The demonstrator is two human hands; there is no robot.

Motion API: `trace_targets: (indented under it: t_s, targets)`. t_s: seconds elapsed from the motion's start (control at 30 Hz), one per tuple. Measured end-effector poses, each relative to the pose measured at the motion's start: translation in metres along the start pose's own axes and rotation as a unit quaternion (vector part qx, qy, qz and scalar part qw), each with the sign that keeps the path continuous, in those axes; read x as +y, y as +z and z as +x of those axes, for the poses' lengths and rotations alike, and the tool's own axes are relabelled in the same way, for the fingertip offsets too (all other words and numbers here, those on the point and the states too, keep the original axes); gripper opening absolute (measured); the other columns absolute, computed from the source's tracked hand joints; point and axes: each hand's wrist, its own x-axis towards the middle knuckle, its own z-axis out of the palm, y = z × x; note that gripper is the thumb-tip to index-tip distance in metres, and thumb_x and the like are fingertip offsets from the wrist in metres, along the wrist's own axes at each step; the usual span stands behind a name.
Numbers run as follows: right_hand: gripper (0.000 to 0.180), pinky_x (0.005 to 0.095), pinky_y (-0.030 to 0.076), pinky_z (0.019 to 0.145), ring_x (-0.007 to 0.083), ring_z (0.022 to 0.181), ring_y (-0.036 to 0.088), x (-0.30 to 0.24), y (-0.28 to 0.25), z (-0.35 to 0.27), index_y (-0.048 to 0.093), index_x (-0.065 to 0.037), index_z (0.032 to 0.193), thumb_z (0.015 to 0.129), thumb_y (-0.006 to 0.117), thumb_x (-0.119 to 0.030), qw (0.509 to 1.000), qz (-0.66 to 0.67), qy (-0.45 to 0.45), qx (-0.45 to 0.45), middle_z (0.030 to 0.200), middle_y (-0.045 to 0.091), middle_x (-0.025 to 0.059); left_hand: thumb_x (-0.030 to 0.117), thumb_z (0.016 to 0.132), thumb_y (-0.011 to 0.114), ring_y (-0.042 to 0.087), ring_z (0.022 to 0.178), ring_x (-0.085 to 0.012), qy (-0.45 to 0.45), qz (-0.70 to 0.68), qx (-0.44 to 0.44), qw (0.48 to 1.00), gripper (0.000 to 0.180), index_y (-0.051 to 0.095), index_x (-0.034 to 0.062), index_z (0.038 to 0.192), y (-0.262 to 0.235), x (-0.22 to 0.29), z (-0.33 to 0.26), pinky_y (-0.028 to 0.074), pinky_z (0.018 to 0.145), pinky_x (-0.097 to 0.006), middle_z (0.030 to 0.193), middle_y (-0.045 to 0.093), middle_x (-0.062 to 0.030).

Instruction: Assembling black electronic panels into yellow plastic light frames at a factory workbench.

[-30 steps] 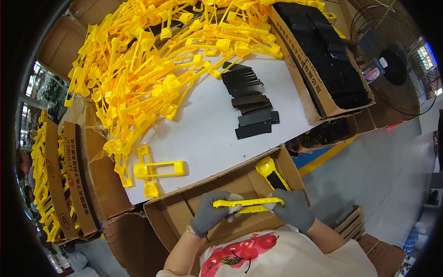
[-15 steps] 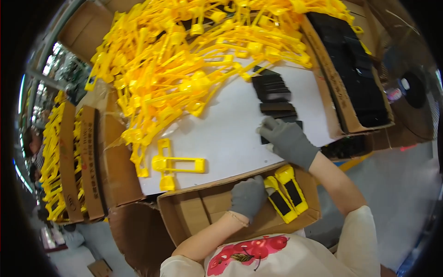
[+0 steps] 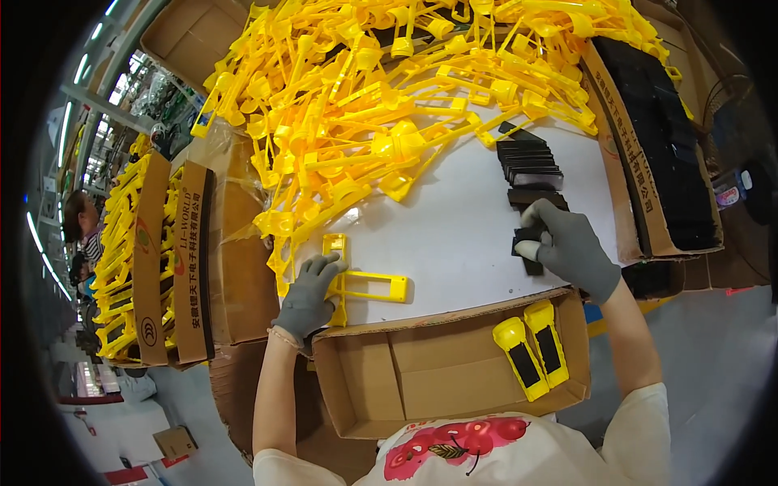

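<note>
My left hand (image 3: pixel 311 295), in a grey glove with bare fingertips, lies over the round end of a yellow plastic frame (image 3: pixel 377 286) on the white table, its fingers curled on it. A second yellow piece lies crosswise there, partly under the hand. At the right, my gloved right hand (image 3: pixel 572 249) pinches a small black rectangular panel (image 3: pixel 531 261) between thumb and fingers at the near end of a row of overlapping black panels (image 3: pixel 531 166). In the cardboard tray (image 3: pixel 365 425) before me lie two yellow pieces (image 3: pixel 531 356), each with a black panel on it.
A big heap of yellow plastic frames (image 3: pixel 348 121) covers the table's far side. An open carton (image 3: pixel 628 154) of black panels stands at right. Cartons (image 3: pixel 193 259) holding more yellow frames stand at left. People (image 3: pixel 85 219) are in the background.
My left hand has left the tray and moved up and left onto the yellow frame. My right hand stays by the black panels, now pinching one. The view has shifted left.
</note>
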Motion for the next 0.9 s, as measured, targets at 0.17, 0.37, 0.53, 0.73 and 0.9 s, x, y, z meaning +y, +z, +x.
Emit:
trace_targets:
  t_s: [0.17, 0.37, 0.53, 0.73, 0.9]
  targets:
    - [0.024, 0.0235, 0.048, 0.055, 0.0083, 0.058, 0.057, -0.008, -0.002, -0.035, 0.064, -0.002, 0.102, 0.080, 0.072, -0.010, 0.953, 0.278, 0.123, 0.008, 0.075, 0.065, 0.0037, 0.001, 0.070, 0.068, 0.059, 0.099, -0.0356, 0.067, 0.039, 0.142, 0.987, 0.046, 0.059, 0.0075, 0.115, -0.013, 0.016, 0.002, 0.050, 0.085, -0.041, 0.107, 0.062, -0.0131]
    - [0.012, 0.0170, 0.042, 0.047, 0.0028, 0.056, 0.056, -0.025, 0.003, -0.086, 0.060, -0.004, 0.096, 0.089, 0.065, -0.013, 0.900, 0.394, 0.176, 0.053, 0.069, 0.060, 0.0003, -0.001, 0.084, 0.064, 0.064, 0.081, -0.0129, -0.164, -0.463, 0.177, 0.853, 0.024, 0.065, 0.0003, 0.108, -0.001, 0.089, -0.012, 0.052, 0.067, -0.025, 0.094, 0.069, -0.0060]
    - [0.012, 0.0198, 0.046, 0.052, 0.0060, 0.056, 0.058, -0.060, 0.011, -0.108, 0.058, -0.005, 0.104, 0.095, 0.056, -0.013, 0.893, 0.418, 0.165, 0.031, 0.072, 0.065, 0.0038, 0.005, 0.088, 0.061, 0.067, 0.087, -0.0218, -0.181, -0.677, 0.042, 0.712, 0.030, 0.062, -0.0020, 0.117, 0.031, 0.158, -0.014, 0.058, 0.072, -0.032, 0.107, 0.068, -0.0165]
    - [0.016, 0.0247, 0.050, 0.056, 0.0108, 0.059, 0.064, -0.046, 0.027, -0.113, 0.059, -0.004, 0.104, 0.094, 0.057, -0.017, 0.923, 0.356, 0.143, 0.017, 0.069, 0.067, 0.0070, 0.007, 0.090, 0.061, 0.069, 0.082, -0.0242, -0.167, -0.738, -0.041, 0.653, 0.029, 0.062, -0.0029, 0.117, 0.048, 0.176, -0.014, 0.058, 0.062, -0.030, 0.098, 0.068, -0.0175]
    - [0.017, 0.0263, 0.051, 0.055, 0.0123, 0.059, 0.066, -0.051, 0.036, -0.121, 0.058, -0.002, 0.101, 0.094, 0.058, -0.018, 0.953, 0.266, 0.132, 0.058, 0.067, 0.066, 0.0088, 0.009, 0.090, 0.061, 0.069, 0.078, -0.0235, -0.194, -0.735, -0.052, 0.647, 0.029, 0.062, -0.0044, 0.116, 0.047, 0.186, -0.011, 0.057, 0.060, -0.029, 0.093, 0.069, -0.0162]
